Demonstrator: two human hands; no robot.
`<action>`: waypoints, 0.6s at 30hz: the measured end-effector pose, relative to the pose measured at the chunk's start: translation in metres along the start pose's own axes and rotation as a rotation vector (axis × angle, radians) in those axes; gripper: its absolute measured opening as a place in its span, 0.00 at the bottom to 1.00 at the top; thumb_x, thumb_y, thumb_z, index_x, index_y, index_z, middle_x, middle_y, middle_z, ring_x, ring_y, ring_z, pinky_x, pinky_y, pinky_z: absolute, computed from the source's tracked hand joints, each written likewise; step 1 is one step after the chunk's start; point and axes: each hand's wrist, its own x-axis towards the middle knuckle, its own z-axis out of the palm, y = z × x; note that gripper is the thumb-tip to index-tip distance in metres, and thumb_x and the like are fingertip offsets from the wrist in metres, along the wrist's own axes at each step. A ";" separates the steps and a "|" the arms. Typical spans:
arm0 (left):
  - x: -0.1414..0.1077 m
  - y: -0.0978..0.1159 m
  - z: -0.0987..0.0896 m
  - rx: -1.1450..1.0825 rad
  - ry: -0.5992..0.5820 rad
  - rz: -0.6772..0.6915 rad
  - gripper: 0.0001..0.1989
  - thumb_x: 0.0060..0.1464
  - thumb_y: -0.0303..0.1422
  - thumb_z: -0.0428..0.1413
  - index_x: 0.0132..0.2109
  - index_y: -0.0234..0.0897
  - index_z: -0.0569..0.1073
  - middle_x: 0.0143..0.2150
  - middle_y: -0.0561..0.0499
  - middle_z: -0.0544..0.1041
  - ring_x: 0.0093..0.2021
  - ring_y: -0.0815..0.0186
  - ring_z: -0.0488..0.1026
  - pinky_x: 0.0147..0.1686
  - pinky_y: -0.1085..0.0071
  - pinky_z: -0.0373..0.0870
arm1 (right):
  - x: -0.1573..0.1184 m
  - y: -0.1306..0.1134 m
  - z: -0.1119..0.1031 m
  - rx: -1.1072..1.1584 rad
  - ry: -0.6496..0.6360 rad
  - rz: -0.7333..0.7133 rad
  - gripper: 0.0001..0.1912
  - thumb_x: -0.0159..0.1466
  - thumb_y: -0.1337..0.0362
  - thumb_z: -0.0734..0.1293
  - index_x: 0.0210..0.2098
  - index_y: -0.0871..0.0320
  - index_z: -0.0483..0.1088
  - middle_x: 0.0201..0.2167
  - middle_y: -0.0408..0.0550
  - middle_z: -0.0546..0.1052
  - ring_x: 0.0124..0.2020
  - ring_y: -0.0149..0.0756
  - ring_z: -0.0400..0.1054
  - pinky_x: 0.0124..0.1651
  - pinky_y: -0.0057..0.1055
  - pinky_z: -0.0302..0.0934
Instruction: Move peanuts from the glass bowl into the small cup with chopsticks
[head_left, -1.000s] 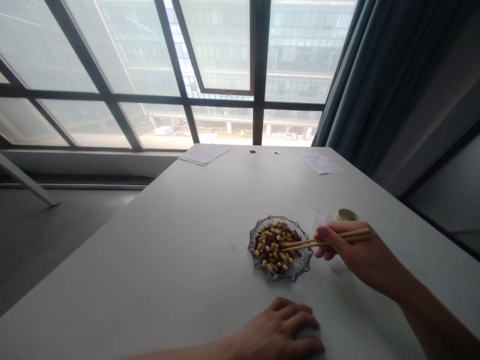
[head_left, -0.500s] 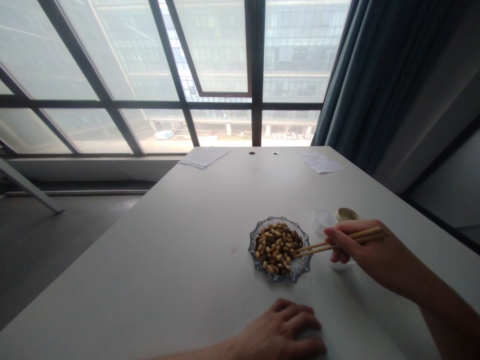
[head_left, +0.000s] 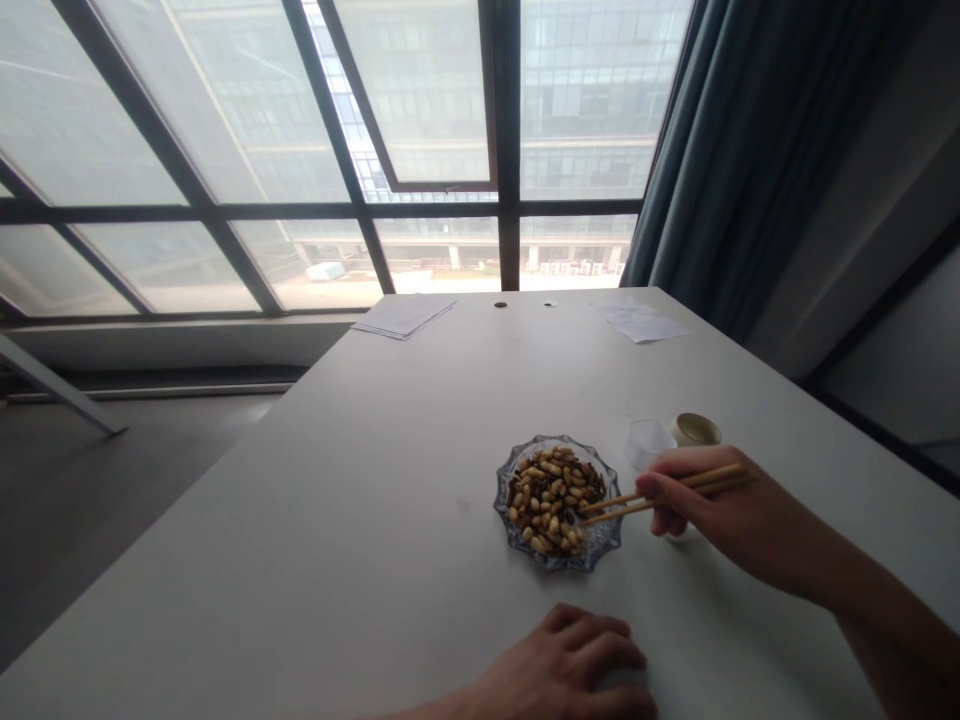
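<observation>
A scalloped glass dish (head_left: 514,535) holds a heap of pale nuts (head_left: 551,495) mixed with dark pieces. My right hand (head_left: 697,495) is closed around a pair of wooden chopsticks (head_left: 630,500), whose tips reach among the nuts at the dish's right side. Below the dish, my left hand (head_left: 574,660) rests on the table with its fingers bent over something I cannot make out. Behind my right hand stand a clear plastic cup (head_left: 645,442) and a round yellowish container (head_left: 696,430). Part of another clear item shows beneath the right hand.
The white table (head_left: 337,520) runs toward large windows. Paper sheets (head_left: 405,316) lie at its far left corner, and more papers (head_left: 645,322) at the far right. A blue curtain (head_left: 720,180) hangs on the right.
My right hand has shifted slightly left, and the chopstick tips sit farther into the nuts. The view has moved a little. My left hand stays about where it was.
</observation>
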 end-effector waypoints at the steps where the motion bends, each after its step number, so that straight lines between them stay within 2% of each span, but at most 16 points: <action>1: -0.001 0.000 0.001 -0.004 0.010 -0.001 0.10 0.86 0.39 0.55 0.62 0.47 0.80 0.67 0.52 0.81 0.72 0.63 0.73 0.70 0.67 0.67 | 0.001 0.001 0.002 0.013 -0.011 0.006 0.28 0.71 0.38 0.72 0.29 0.54 0.80 0.24 0.47 0.84 0.26 0.39 0.78 0.32 0.31 0.70; 6: -0.002 -0.001 0.004 -0.020 0.016 -0.003 0.10 0.86 0.39 0.55 0.63 0.47 0.80 0.67 0.52 0.81 0.73 0.63 0.72 0.71 0.67 0.66 | 0.004 0.003 0.013 0.045 -0.048 0.038 0.27 0.72 0.38 0.72 0.33 0.55 0.82 0.27 0.48 0.87 0.29 0.41 0.81 0.34 0.31 0.72; 10: -0.003 0.000 0.003 -0.041 0.029 -0.006 0.10 0.86 0.39 0.55 0.63 0.46 0.79 0.67 0.52 0.81 0.73 0.63 0.72 0.71 0.67 0.65 | 0.002 0.001 0.019 0.035 -0.034 0.040 0.28 0.72 0.37 0.72 0.31 0.55 0.81 0.28 0.49 0.87 0.30 0.41 0.82 0.34 0.31 0.72; 18: -0.003 0.000 0.003 -0.051 0.022 -0.006 0.10 0.85 0.38 0.55 0.63 0.45 0.79 0.67 0.53 0.81 0.73 0.63 0.72 0.71 0.67 0.66 | -0.006 -0.009 0.021 -0.034 -0.024 -0.077 0.33 0.77 0.38 0.66 0.27 0.55 0.78 0.26 0.48 0.84 0.29 0.40 0.78 0.34 0.32 0.67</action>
